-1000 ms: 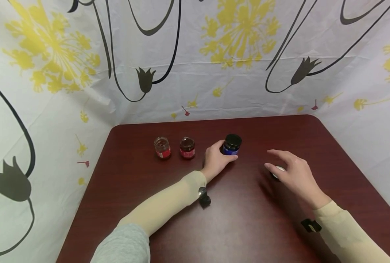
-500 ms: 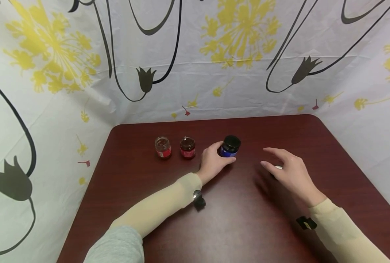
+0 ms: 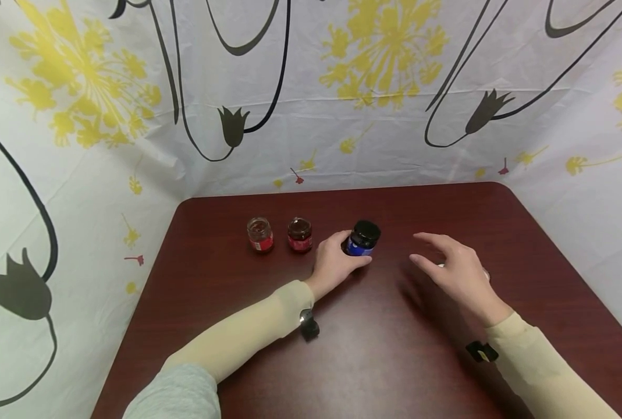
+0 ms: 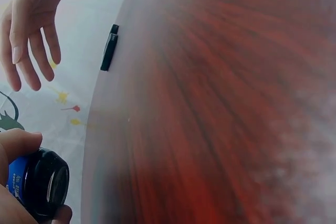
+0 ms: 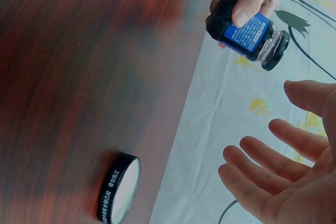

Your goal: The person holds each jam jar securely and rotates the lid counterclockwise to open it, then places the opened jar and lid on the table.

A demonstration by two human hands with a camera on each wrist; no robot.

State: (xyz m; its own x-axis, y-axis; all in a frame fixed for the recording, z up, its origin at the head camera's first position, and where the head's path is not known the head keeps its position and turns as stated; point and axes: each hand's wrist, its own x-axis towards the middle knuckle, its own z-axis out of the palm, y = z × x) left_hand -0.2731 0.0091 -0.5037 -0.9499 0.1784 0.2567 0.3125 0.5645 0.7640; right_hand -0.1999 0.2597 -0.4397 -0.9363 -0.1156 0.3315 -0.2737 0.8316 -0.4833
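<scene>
My left hand [image 3: 334, 262] grips a dark jar [image 3: 362, 240] with a blue label, thumb on the near side and fingers round the back. In the right wrist view the jar [image 5: 247, 34] shows a glass neck. Whether its base touches the table I cannot tell. My right hand [image 3: 459, 273] hovers to the jar's right, fingers spread and loosely bent, holding nothing. Below the right hand lies a black lid [image 5: 119, 190] with its white inside up, mostly hidden by that hand in the head view. A pale edge [image 3: 487, 274] beyond the hand may be a second lid.
Two small glass jars with red labels stand left of my left hand: one [image 3: 260, 235] farther left, one [image 3: 299, 235] nearer. The dark red table [image 3: 394, 361] ends at a patterned cloth [image 3: 300, 157] behind and at the sides.
My left hand has drawn the blue-labelled jar a little left and nearer to me. The right hand has shifted slightly left, now covering more of the lid.
</scene>
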